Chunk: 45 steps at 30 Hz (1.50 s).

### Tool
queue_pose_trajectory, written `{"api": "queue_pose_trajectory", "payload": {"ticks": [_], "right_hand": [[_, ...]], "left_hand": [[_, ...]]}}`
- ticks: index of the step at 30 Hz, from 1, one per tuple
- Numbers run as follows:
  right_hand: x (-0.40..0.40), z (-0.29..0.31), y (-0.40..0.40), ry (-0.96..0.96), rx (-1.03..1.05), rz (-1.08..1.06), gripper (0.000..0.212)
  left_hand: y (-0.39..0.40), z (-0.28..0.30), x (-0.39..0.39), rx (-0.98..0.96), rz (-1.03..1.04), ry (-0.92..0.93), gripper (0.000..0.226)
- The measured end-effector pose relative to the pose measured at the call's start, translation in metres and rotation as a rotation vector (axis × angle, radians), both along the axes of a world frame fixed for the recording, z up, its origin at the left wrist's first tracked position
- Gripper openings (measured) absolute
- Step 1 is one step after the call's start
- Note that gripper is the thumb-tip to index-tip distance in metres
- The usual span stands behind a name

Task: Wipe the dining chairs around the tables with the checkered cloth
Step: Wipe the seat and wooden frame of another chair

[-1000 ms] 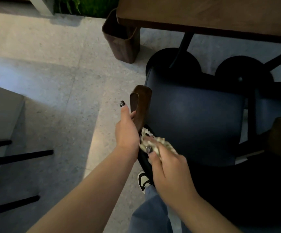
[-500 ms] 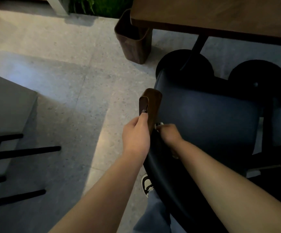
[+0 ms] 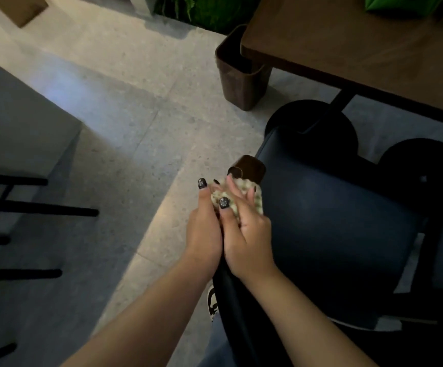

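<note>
Both hands are bunched around the crumpled green-and-cream checkered cloth (image 3: 237,197) at the top edge of the dark blue padded dining chair (image 3: 329,221), right below its brown wooden backrest corner (image 3: 249,168). Left hand (image 3: 205,231): fingers curled onto the cloth, dark-painted nails up. Right hand (image 3: 246,231): fingers wrapped over the cloth, pressing it to the chair edge. Brown wooden table (image 3: 360,49) sits beyond the chair, brown wood-look bin (image 3: 241,78) beside it on the grey speckled tile floor (image 3: 125,123).
</note>
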State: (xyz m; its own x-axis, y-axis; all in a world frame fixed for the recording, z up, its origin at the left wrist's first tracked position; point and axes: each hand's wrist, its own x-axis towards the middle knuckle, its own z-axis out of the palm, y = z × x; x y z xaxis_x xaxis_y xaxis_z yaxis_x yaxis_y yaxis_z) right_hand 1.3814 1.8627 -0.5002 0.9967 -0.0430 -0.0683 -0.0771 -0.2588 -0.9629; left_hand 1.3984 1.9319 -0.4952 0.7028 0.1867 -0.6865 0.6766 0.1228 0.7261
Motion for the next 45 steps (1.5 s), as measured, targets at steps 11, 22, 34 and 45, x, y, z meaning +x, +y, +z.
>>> {"api": "queue_pose_trajectory", "payload": {"ticks": [11,22,34,45], "right_hand": [[0.166,-0.061,-0.046,0.543,-0.193,0.188,0.022],[0.087,-0.074,-0.021,1.055,0.818,-0.709,0.036],[0.081,-0.031,-0.014,0.162,-0.353,-0.057,0.041],[0.176,-0.048,0.042,0.730,-1.324,1.208,0.025]], "left_hand": [[-0.003,-0.002,0.002,0.051,0.034,0.042,0.070],[-0.001,-0.004,0.002,0.121,-0.053,0.007,0.063],[-0.006,0.002,0.004,0.041,0.231,0.053,0.051],[0.004,-0.012,-0.002,-0.021,0.471,0.107,0.066]]}}
